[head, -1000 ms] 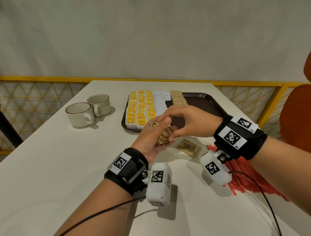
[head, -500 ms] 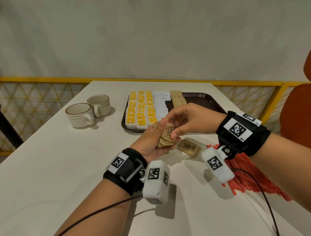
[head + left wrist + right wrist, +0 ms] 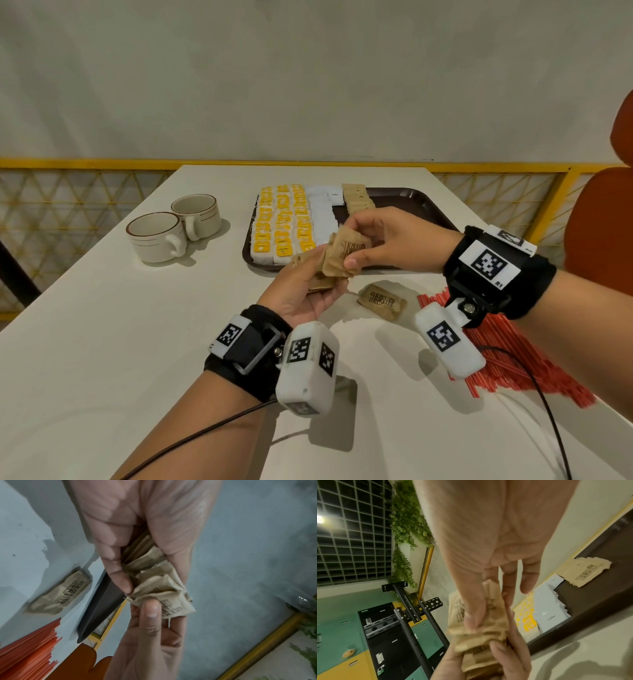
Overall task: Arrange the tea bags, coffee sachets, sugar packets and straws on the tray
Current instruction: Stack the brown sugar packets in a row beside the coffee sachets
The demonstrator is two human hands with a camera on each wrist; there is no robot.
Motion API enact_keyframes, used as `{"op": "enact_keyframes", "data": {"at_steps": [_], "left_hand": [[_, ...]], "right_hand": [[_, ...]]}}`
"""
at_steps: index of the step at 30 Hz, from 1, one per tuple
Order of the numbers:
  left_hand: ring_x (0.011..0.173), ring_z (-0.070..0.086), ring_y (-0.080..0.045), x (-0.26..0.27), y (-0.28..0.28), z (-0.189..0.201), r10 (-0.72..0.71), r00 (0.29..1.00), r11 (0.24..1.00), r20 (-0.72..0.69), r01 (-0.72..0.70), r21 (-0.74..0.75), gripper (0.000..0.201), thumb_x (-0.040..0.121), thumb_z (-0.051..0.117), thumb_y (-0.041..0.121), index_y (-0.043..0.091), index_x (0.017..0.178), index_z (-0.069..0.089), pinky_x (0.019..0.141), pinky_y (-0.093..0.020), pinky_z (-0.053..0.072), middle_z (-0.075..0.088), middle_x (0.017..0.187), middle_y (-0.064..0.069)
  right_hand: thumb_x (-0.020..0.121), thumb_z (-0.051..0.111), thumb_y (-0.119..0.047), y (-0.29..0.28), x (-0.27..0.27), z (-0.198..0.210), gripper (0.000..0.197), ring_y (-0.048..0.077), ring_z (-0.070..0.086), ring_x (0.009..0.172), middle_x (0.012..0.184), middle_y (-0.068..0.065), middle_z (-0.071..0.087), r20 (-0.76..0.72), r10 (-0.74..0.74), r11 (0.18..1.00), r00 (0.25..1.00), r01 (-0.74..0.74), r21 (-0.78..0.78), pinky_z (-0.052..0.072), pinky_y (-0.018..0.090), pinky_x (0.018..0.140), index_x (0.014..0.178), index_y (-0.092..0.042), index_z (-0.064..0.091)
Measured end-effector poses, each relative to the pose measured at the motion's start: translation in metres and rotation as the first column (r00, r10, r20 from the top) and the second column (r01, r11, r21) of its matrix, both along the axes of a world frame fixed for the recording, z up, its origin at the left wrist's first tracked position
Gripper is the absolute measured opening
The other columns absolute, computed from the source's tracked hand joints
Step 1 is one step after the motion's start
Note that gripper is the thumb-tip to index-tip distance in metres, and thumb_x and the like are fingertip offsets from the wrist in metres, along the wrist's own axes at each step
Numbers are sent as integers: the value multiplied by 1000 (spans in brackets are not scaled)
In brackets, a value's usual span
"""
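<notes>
Left hand (image 3: 301, 287) grips a small stack of brown sugar packets (image 3: 323, 279), thumb and fingers curled round the lower ends; the wrist view shows them fanned and crumpled. Right hand (image 3: 387, 240) pinches the top packet (image 3: 349, 255) between thumb and forefinger, other fingers loosely extended. The hands sit just in front of the tray (image 3: 424, 205), above the desk (image 3: 102, 325).

Tray contents: yellow-tagged tea bags (image 3: 282, 222) in rows at the 9 o'clock side, white coffee sachets (image 3: 322, 212) beside them, then a short column of brown packets (image 3: 358, 200) started at 12 o'clock. The 3 o'clock half of the tray looks bare. One loose sugar packet (image 3: 382, 301) lies on the desk just below the hands; red straws (image 3: 513, 346) lie in a heap at 4 o'clock, off the tray.

Judgement: step in hand is peeling one packet off the stack to extend the brown column.

Notes for doing it well:
- Slide the top packet sideways with the thumb so only one comes away; paper is thin and clings.
- Keep the left grip firm but not crushing.
- Lay the packet flat, printed face up, overlapping the last one evenly.
- Leave the 3 o'clock side for the straws.
</notes>
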State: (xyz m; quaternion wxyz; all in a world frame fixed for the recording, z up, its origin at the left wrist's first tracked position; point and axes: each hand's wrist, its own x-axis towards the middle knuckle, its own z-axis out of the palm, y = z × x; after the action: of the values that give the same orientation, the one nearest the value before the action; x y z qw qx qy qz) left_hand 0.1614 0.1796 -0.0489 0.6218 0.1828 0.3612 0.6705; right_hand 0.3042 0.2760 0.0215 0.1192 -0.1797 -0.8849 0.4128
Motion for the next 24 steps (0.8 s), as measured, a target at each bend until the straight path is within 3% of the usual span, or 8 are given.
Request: {"op": "enact_keyframes", "data": {"at_steps": [3, 6, 10, 14, 18, 20, 22, 24], "left_hand": [[67, 62, -16, -2, 0, -2, 28, 999, 999, 21, -28, -21, 22, 86, 62, 7, 15, 107, 61, 56, -23, 55, 66, 81, -9], [61, 55, -15, -3, 2, -3, 61, 998, 997, 2, -61, -47, 28, 90, 57, 4, 17, 115, 60, 51, -23, 50, 58, 71, -5], [59, 53, -14, -1, 8, 0, -8, 999, 998, 37, 10, -66, 19, 93, 52, 7, 14, 105, 64, 48, -22, 49, 56, 69, -5], [69, 63, -20, -3, 27, 13, -4, 1000, 996, 12, 5, -92, 22, 93, 47, -3, 8, 101, 64, 57, -30, 58, 68, 80, -13], [85, 66, -29, -6, 57, 26, 24, 990, 989, -137, -43, -139, 27, 94, 42, -9, 5, 109, 59, 64, -38, 59, 66, 98, -20], [89, 65, -28, -6, 71, 27, -1, 978, 985, -207, -35, -171, 30, 93, 41, -11, 4, 115, 55, 64, -36, 56, 64, 104, -22], [84, 64, -24, -7, 83, 28, -16, 964, 980, -265, -38, -197, 30, 93, 42, -10, 4, 117, 54, 62, -35, 55, 64, 104, -22], [72, 62, -21, -10, 95, 30, -14, 959, 976, -283, -49, -212, 31, 92, 46, -9, 4, 119, 52, 59, -34, 58, 67, 97, -20]], "right_hand": [[84, 65, 1, 9, 9, 4, 17, 23, 67, 92, 99, 10, 66, -142, -108, 977, 984, 78, -198, 57, 39, 83, 95, -10, 57], [87, 60, 3, 33, 18, 11, 20, 29, 69, 96, 109, 18, 64, -147, -259, 925, 955, 202, -321, 60, 39, 77, 103, -8, 58], [85, 63, 5, 77, 21, 5, 20, 28, 68, 94, 112, 19, 64, -3, -405, 874, 914, 387, -293, 61, 36, 73, 100, -8, 59], [83, 68, 1, 112, 11, -8, 20, 32, 68, 99, 109, 18, 64, 181, -447, 849, 876, 479, -222, 59, 43, 77, 96, -8, 56], [83, 68, 2, 133, -6, -17, 18, 31, 67, 96, 106, 15, 63, 203, -445, 848, 872, 483, -217, 60, 37, 69, 95, -7, 58], [82, 69, 4, 140, -12, -21, 20, 25, 68, 83, 97, 11, 64, 198, -449, 851, 872, 484, -203, 60, 28, 58, 98, -4, 59], [81, 71, 2, 149, -15, -27, 21, 21, 68, 74, 91, 11, 66, 210, -447, 860, 869, 483, -168, 58, 24, 55, 98, -2, 61], [79, 74, -1, 157, -16, -34, 24, 21, 70, 75, 91, 10, 67, 240, -454, 860, 858, 493, -132, 60, 28, 59, 100, -4, 62]]}}
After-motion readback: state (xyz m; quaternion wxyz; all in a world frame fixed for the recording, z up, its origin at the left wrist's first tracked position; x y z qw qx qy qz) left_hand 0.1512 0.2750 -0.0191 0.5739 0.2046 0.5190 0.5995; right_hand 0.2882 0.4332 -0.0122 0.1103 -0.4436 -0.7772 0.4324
